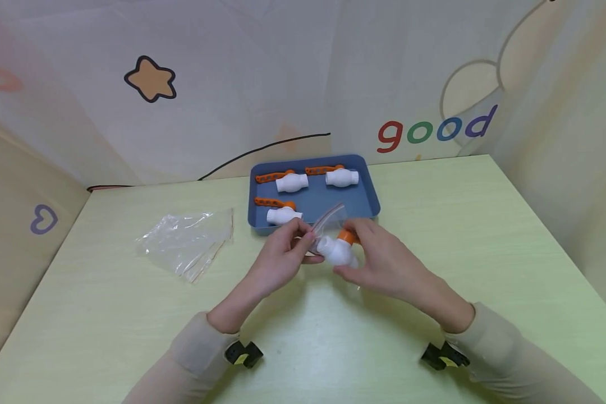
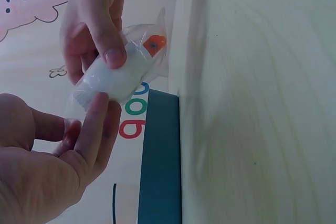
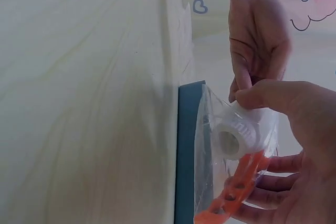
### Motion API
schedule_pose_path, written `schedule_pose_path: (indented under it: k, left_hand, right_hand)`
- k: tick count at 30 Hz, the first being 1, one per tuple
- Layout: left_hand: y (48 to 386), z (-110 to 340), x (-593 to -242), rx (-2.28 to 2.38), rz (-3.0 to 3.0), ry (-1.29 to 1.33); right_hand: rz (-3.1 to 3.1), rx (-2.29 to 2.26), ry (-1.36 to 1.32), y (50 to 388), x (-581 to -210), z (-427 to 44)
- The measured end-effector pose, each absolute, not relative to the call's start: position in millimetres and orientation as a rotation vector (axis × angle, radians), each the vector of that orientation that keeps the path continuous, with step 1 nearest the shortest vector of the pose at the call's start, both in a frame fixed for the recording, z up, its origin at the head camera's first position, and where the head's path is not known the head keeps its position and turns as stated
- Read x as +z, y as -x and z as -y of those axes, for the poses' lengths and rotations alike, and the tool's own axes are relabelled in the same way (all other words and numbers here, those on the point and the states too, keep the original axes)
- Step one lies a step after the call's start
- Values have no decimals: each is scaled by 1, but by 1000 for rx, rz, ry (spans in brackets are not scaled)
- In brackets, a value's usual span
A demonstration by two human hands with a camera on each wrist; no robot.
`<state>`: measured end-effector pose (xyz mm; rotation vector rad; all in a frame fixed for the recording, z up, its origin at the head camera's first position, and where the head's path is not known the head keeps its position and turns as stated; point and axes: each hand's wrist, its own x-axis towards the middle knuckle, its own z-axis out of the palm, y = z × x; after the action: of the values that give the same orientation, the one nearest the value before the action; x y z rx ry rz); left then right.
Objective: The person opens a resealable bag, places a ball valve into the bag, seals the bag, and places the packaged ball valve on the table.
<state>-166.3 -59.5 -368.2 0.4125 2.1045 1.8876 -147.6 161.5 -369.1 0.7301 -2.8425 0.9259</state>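
A white valve (image 1: 337, 251) with an orange handle (image 3: 242, 179) is inside a clear zip bag (image 1: 335, 214), held over the front edge of the tray. My right hand (image 1: 391, 264) (image 3: 310, 135) grips the valve through the plastic, thumb on the white body and fingers at the handle side. At the bag's zip edge, my left hand (image 1: 281, 259) (image 2: 47, 169) pinches the plastic between thumb and fingers. The left wrist view shows the white body (image 2: 116, 74) and an orange end through the film. Part of the handle is hidden by my right hand in the head view.
Behind my hands, a blue tray (image 1: 314, 197) holds three similar valves (image 1: 292, 183) (image 1: 341, 178) (image 1: 283, 215) with orange handles. Flat clear bags (image 1: 186, 241) lie on the pale green table (image 1: 485, 252) to the left. A printed curtain (image 1: 262, 73) hangs behind.
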Motion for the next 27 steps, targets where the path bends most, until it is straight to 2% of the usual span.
schedule_pose_path:
  k: [15,27]
  left_hand:
    - [167,68,-370,1617,-2367,-558]
    - [169,99,-368,1416,-2494,-606]
  right_hand:
    - [2921,887,-635,151,-368,-169]
    - [3031,822,-417,157,-360,-204]
